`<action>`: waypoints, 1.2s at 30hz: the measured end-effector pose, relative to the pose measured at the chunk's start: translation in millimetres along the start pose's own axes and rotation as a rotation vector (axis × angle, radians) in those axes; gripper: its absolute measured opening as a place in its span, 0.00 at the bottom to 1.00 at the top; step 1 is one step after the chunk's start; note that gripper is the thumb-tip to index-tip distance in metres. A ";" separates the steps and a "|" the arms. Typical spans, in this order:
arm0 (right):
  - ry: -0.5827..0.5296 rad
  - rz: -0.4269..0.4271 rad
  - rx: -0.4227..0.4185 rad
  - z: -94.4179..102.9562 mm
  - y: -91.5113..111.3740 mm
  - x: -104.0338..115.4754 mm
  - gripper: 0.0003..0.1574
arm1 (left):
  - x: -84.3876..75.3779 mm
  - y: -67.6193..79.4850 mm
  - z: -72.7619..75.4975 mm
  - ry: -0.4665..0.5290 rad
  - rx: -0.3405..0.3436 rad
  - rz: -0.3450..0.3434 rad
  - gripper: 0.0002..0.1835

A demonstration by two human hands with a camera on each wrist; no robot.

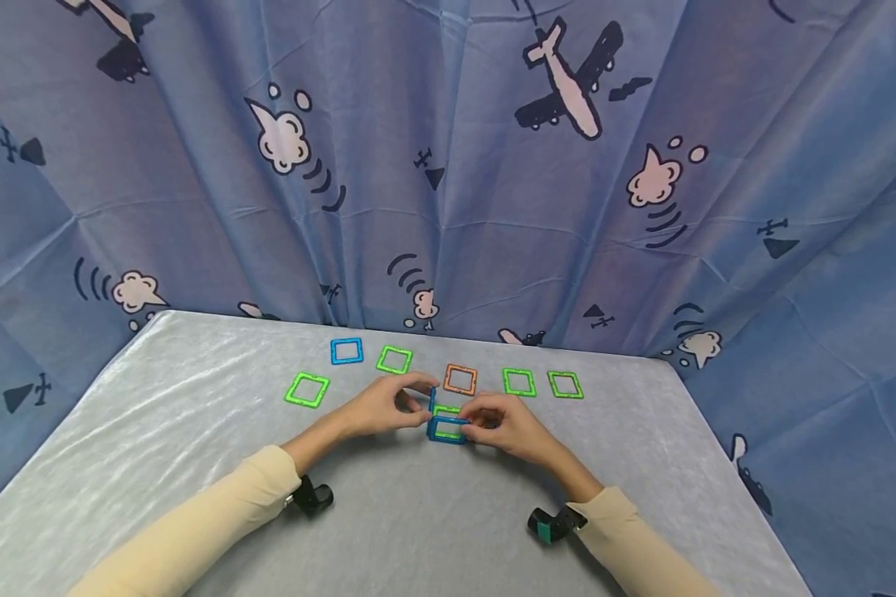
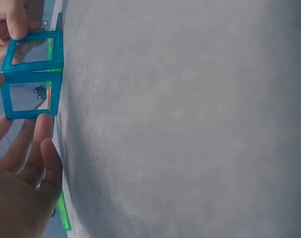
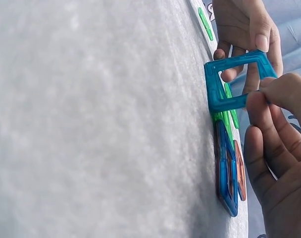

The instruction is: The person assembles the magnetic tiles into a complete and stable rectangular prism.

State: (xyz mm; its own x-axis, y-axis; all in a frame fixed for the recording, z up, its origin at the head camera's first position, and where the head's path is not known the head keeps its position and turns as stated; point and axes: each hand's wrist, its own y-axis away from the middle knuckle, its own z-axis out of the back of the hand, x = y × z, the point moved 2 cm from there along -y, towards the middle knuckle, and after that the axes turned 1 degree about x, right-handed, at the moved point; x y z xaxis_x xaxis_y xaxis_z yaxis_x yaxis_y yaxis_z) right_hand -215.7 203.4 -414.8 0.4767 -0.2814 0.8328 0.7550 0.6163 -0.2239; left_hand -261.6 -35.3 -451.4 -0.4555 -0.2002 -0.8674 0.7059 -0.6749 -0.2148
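Blue square magnetic tiles stand on edge around a green square tile (image 1: 446, 410) on the table. My left hand (image 1: 385, 404) holds the left upright blue tile (image 1: 431, 401) between thumb and fingertips. My right hand (image 1: 509, 424) pinches the upper right corner of the front blue tile (image 1: 448, 429) between thumb and forefinger. In the left wrist view, two blue frames meet along one edge, the nearer frame (image 2: 32, 115) by my left fingertips. Low on the table in the right wrist view is another blue tile (image 3: 227, 171), apart from my right fingers.
Behind the hands lie several loose square tiles: a blue one (image 1: 347, 351), an orange one (image 1: 460, 366), and green ones (image 1: 307, 404) to both sides. The pale cloth-covered table (image 1: 388, 522) ends at a blue patterned curtain (image 1: 448, 207).
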 end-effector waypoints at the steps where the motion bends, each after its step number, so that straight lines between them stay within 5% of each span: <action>1: 0.001 -0.003 0.000 0.0 -0.1 -2.7 0.09 | 0.0 0.1 0.1 -0.001 0.001 0.001 0.28; 9: 0.028 -0.009 -0.007 3.4 2.9 -34.0 0.12 | -1.5 0.0 -0.1 -0.006 0.004 -0.002 0.29; 36: 0.080 -0.059 -0.100 53.5 43.0 -47.6 0.12 | -2.5 1.0 -0.4 -0.038 -0.001 0.031 0.29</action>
State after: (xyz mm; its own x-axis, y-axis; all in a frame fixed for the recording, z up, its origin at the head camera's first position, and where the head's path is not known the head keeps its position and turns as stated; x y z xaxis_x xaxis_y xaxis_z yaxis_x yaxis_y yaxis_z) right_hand -230.0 282.6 -437.0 0.4614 -0.3750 0.8040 0.8222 0.5213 -0.2286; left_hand -259.6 -35.1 -449.7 -0.4536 -0.2485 -0.8558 0.7206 -0.6674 -0.1882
